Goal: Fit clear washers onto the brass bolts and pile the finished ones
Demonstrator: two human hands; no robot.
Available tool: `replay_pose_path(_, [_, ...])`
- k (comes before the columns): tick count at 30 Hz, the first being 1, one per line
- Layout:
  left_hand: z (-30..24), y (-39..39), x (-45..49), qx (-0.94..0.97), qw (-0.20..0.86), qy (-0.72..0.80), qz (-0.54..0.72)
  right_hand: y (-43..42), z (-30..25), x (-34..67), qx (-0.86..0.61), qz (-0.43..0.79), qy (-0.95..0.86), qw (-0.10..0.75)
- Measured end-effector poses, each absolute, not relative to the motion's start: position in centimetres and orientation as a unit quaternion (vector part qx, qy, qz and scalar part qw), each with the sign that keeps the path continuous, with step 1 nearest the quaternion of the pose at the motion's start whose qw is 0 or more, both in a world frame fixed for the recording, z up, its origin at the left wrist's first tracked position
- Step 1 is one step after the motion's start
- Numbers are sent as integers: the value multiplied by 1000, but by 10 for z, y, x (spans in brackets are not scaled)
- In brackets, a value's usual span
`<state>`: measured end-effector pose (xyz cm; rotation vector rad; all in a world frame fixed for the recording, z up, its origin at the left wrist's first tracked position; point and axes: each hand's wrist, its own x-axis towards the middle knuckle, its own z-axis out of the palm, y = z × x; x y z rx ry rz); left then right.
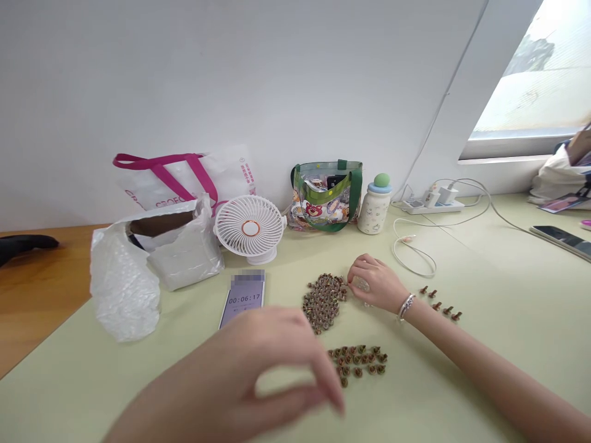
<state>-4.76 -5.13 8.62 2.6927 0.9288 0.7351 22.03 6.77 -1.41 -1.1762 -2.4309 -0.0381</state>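
Note:
A heap of small brassy screws (323,301) lies in the middle of the table. At its right edge, my right hand (376,284) is closed, thumb and fingertips pinched on what looks like one small screw. Something clear and shiny shows partly under that palm; I cannot make out what it is. Nearer to me, several screws (357,359) stand in loose rows. My left hand (258,363), blurred, hovers to their left with thumb and fingers curved apart and nothing visible between them. Several more screws (447,311) lie beyond my right wrist.
A phone (244,295) with a running timer lies behind my left hand. Along the wall stand an opened white plastic package (184,252), a white fan (250,227), a patterned bag (325,200) and a bottle (375,209). A white cable (415,249) loops from a power strip (431,207).

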Motion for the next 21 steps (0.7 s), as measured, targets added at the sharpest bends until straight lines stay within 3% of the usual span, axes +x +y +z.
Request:
replay_pose_path(2, [90, -22, -30, 897, 181, 356, 191, 62, -9, 220, -435, -17, -867, 242])
replay_pose_path(8, [39, 15, -7, 831, 193, 463, 242, 28, 4, 201, -419, 76, -825, 370])
replay_pose_path(15, [20, 6, -2, 778, 309, 461, 295, 4, 2, 177, -367, 69, -837, 399])
replay_pose_path(21, [19, 3, 2, 760, 325, 465, 318, 4, -4, 180, -366, 81, -834, 406])
